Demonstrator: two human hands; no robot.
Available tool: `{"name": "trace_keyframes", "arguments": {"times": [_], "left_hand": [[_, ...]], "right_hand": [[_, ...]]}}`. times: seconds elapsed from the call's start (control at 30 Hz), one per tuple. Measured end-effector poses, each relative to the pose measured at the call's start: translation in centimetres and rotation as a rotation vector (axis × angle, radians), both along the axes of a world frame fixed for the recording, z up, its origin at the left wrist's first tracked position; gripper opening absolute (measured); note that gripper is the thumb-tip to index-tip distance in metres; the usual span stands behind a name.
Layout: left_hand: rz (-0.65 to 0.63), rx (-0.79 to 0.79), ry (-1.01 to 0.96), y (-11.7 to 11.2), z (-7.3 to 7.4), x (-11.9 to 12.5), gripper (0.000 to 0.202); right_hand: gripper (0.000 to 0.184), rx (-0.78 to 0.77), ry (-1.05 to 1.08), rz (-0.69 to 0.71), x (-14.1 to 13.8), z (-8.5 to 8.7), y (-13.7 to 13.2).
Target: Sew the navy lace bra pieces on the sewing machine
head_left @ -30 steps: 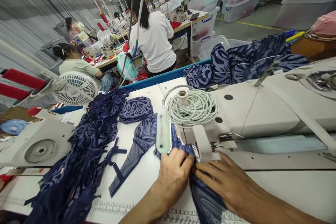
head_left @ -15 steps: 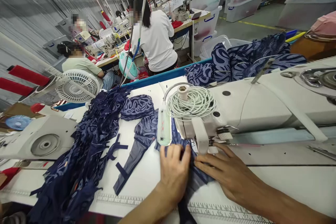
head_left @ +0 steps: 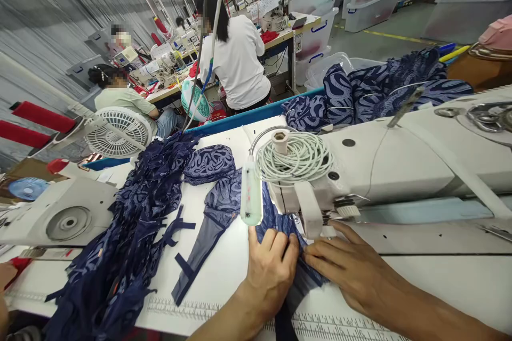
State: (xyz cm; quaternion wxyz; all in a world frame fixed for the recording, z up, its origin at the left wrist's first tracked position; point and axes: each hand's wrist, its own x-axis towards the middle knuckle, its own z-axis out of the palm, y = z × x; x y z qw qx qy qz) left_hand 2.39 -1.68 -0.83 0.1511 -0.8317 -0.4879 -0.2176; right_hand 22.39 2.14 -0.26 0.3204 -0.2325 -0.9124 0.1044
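Observation:
My left hand (head_left: 272, 266) rests on navy patterned fabric (head_left: 266, 210), its fingers bent and closed down on the cloth in front of the sewing machine's needle area. My right hand (head_left: 352, 261) lies on the same fabric beside the presser foot (head_left: 327, 232), fingers stretched out and spread. Between my hands the fabric passes toward the machine head (head_left: 310, 208), and a sheer dark part trails to the table's front edge. The needle is hidden behind a white cover. A small lamp (head_left: 251, 197) hangs just above my left fingertips.
Left of my hands lie a sewn navy piece (head_left: 200, 250), stacked cups (head_left: 210, 164) and a long heap of navy pieces (head_left: 136, 224). Coiled pale cord (head_left: 298, 157) sits on the machine. Tied navy bundles (head_left: 360, 90) lie behind it. A fan (head_left: 119, 130) and co-workers are beyond.
Both hands have shifted slightly right and toward me in the picture. More patterned fabric shows beside the lamp, above my left fingers.

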Motion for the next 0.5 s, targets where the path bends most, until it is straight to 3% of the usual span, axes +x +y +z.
{"name": "trace_keyframes", "arguments": {"times": [0.17, 0.27, 0.4, 0.5], "left_hand": [[-0.032, 0.028, 0.052, 2.0, 0.2, -0.8, 0.022], [0.007, -0.045, 0.073, 2.8, 0.5, -0.3, 0.018], [0.116, -0.012, 0.035, 1.7, 0.2, 1.3, 0.020], [0.039, 0.073, 0.038, 1.2, 0.1, 0.5, 0.025]], "right_hand": [[0.055, 0.037, -0.008, -0.031, 0.1, -0.9, 0.2], [0.057, 0.061, -0.037, -0.057, 0.0, -1.5, 0.3], [0.045, 0.020, -0.073, -0.071, -0.1, -1.5, 0.3], [0.047, 0.022, -0.079, -0.060, -0.2, -1.2, 0.0]]}}
